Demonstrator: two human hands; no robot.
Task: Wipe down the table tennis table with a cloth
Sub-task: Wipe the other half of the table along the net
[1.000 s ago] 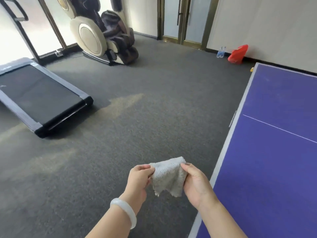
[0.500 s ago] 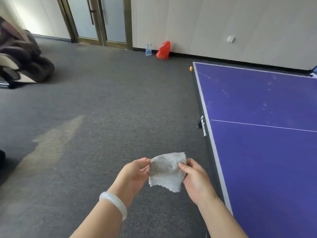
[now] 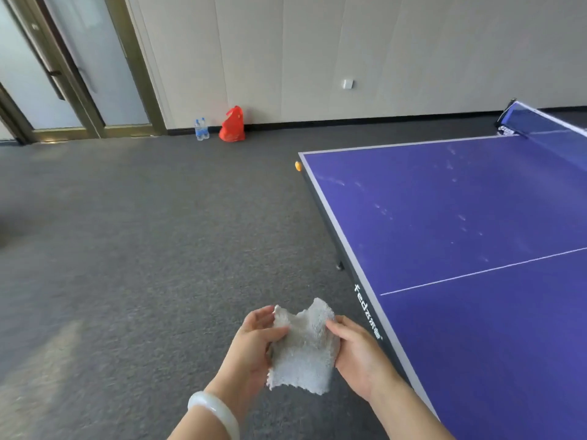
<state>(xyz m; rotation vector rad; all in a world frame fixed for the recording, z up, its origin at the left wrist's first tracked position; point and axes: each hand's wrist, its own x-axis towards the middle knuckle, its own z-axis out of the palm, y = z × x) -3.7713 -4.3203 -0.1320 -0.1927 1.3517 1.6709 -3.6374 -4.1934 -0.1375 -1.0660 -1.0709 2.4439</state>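
Entry one: we logged a pale grey terry cloth (image 3: 305, 354), held in the air between both hands, above the carpet (image 3: 127, 249) and just beside the table tennis table (image 3: 476, 328), not touching it. Its upper edge sagged in the middle between two raised corners, and its ragged lower edge hung free. Entry two: the left hand (image 3: 251, 350) pinched the cloth's left border, thumb laid across the front face and fingers curled behind. It wore a white bangle (image 3: 216, 411) at the wrist. Entry three: the right hand (image 3: 359, 354) pinched the right border in the same manner, thumb in front and fingers behind. Entry four: the table showed a blue top with white edge lines and a white centre line (image 3: 476, 273). We noted pale smudges (image 3: 460, 217) scattered over its far half. Its dark side rail carried white lettering (image 3: 367, 312) that we could not read. A net (image 3: 533, 122) stood at the far right. Entry five: an orange ball (image 3: 298, 166) sat just beyond the table's far-left corner, and we could not tell what it rested on. Entry six: against the far wall we listed a red bag (image 3: 232, 125) and, just beside it, two water bottles (image 3: 201, 130). Glazed doors (image 3: 79, 74) stood at the left, and a small white wall plate (image 3: 347, 84) was mounted higher up.
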